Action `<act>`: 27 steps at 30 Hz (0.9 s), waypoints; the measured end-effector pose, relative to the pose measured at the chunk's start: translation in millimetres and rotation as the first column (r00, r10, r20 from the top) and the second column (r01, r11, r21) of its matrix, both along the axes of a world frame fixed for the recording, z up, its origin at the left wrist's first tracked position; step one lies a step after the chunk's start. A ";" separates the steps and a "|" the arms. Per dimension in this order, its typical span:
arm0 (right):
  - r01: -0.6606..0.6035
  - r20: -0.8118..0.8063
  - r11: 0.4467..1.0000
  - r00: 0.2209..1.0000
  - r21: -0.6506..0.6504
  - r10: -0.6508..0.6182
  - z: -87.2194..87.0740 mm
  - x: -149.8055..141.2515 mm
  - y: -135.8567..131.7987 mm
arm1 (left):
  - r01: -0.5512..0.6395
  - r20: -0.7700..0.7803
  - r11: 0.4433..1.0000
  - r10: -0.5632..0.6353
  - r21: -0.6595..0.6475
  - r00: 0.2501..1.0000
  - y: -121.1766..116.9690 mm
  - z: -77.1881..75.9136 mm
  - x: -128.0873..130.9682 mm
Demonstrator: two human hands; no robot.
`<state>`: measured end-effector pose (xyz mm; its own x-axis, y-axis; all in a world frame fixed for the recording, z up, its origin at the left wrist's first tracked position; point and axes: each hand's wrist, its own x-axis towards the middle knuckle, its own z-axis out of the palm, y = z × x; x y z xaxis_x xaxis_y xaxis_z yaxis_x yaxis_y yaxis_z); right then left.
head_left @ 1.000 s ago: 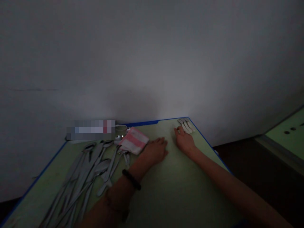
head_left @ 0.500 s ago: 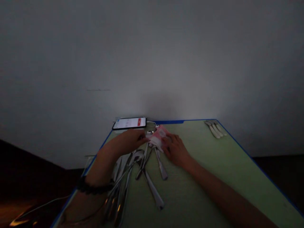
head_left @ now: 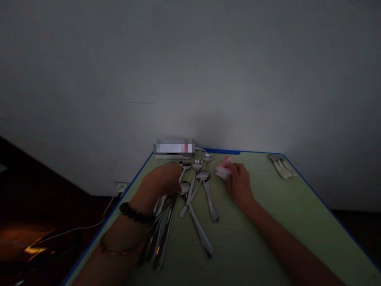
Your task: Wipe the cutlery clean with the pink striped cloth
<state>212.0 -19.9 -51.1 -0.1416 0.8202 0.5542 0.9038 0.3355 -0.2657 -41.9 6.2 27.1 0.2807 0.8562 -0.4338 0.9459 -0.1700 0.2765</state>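
Right hand (head_left: 239,182) grips pink-and-white cloth (head_left: 223,171)!
Three white-handled utensils (head_left: 283,167) aligned rightward; left hand (head_left: 165,177), grip unclear, over jumbled silver metal spoons (head_left: 203,175).

Loose spoons (head_left: 197,165) on a table (head_left: 238,246) suggest a home.

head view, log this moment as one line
right hand: holds pink-and-white cloth | left hand: at the metal spoons, grip unclear | white-handled cutlery: far right corner of table
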 end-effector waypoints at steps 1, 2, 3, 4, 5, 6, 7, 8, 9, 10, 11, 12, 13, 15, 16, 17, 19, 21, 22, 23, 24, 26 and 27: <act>-0.074 0.017 0.997 0.997 0.005 0.074 1.8 -2.6 -4.8 | -0.020 -0.006 0.999 0.019 -0.045 1.000 0.6 -4.1 -0.1; -0.154 0.036 0.988 0.987 -0.007 0.154 3.6 -6.1 -10.1 | -0.039 -0.014 0.995 0.038 -0.091 0.999 1.3 -7.4 0.4; -0.227 0.055 0.973 0.972 -0.043 0.230 5.3 -10.2 -15.4 | -0.057 -0.021 0.990 0.055 -0.132 0.998 2.0 -9.5 1.2; -0.288 0.072 0.954 0.953 -0.081 0.294 6.8 -14.4 -20.3 | -0.067 -0.022 0.984 0.065 -0.162 0.998 2.7 -10.6 2.4; -0.356 0.087 0.925 0.926 -0.131 0.368 8.0 -18.5 -24.5 | -0.073 -0.021 0.980 0.070 -0.186 0.997 3.1 -10.8 3.7; -0.423 0.099 0.888 0.890 -0.182 0.444 8.9 -21.9 -27.7 | -0.074 -0.020 0.976 0.072 -0.204 0.997 3.4 -10.3 5.1; -0.466 0.103 0.856 0.862 -0.221 0.496 9.6 -24.6 -29.8 | -0.072 -0.016 0.973 0.070 -0.219 0.997 3.5 -9.3 6.5; -0.499 0.102 0.828 0.838 -0.255 0.536 10.2 -26.4 -30.8 | -0.066 -0.009 0.971 0.066 -0.231 0.998 3.5 -8.2 7.9; -0.518 0.099 0.809 0.822 -0.279 0.561 10.7 -27.3 -31.0 | -0.057 0.003 0.968 0.060 -0.244 0.998 3.3 -6.9 9.1; -0.525 0.093 0.799 0.816 -0.294 0.570 11.0 -27.4 -30.5 | -0.048 0.017 0.965 0.054 -0.258 0.998 3.1 -5.8 10.1; -0.528 0.085 0.794 0.814 -0.303 0.574 11.2 -27.1 -29.8 | -0.038 0.033 0.961 0.049 -0.275 0.998 2.9 -4.8 11.0; -0.529 0.076 0.790 0.814 -0.310 0.575 11.4 -26.4 -29.0 | -0.028 0.049 0.955 0.044 -0.295 0.998 2.7 -4.0 11.5; -0.529 0.066 0.788 0.816 -0.314 0.574 11.3 -25.7 -28.3 | -0.018 0.064 0.948 0.041 -0.317 0.997 2.5 -3.5 11.8; -0.528 0.049 0.789 0.821 -0.316 0.569 10.9 -24.7 -27.5 | 0.002 0.096 0.936 0.034 -0.351 0.995 2.4 -3.0 11.2; -0.528 0.042 0.788 0.822 -0.315 0.568 10.4 -24.5 -27.3 | 0.010 0.108 0.933 0.031 -0.361 0.994 2.5 -2.9 10.3; -0.530 0.039 0.788 0.822 -0.314 0.568 9.9 -24.5 -27.2 | 0.017 0.127 0.931 0.032 -0.366 0.991 2.6 -2.7 9.1; -0.531 0.038 0.790 0.822 -0.305 0.568 8.5 -24.8 -27.2 | 0.021 0.192 0.928 0.055 -0.372 0.980 3.3 -1.7 5.9; -0.528 0.040 0.797 0.826 -0.294 0.562 6.8 -25.3 -26.8 | 0.031 0.288 0.930 0.082 -0.366 0.954 4.7 1.0 2.0; -0.524 0.041 0.801 0.829 -0.289 0.558 5.9 -25.5 -26.5 | 0.040 0.339 0.935 0.087 -0.352 0.937 5.9 2.8 0.0; -0.519 0.041 0.806 0.833 -0.285 0.551 5.1 -25.7 -26.0 | 0.050 0.383 0.942 0.085 -0.330 0.920 7.3 4.5 -2.0; -0.513 0.041 0.811 0.838 -0.281 0.544 4.4 -25.8 -25.6 | 0.059 0.418 0.951 0.077 -0.303 0.905 9.1 5.9 -4.0; -0.507 0.046 0.816 0.842 -0.277 0.538 3.3 -25.6 -24.7 | 0.056 0.484 0.970 0.068 -0.237 0.872 12.8 6.8 -7.3; -0.507 0.049 0.817 0.841 -0.275 0.539 3.0 -25.5 -24.4 | 0.045 0.516 0.978 0.070 -0.206 0.854 14.5 6.0 -8.4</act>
<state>186.5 -44.4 -48.1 -0.6396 0.7080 0.2996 0.6397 0.7063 -0.3033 -50.4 20.8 33.1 0.5029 0.7701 -0.3924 0.6568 -0.0453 0.7527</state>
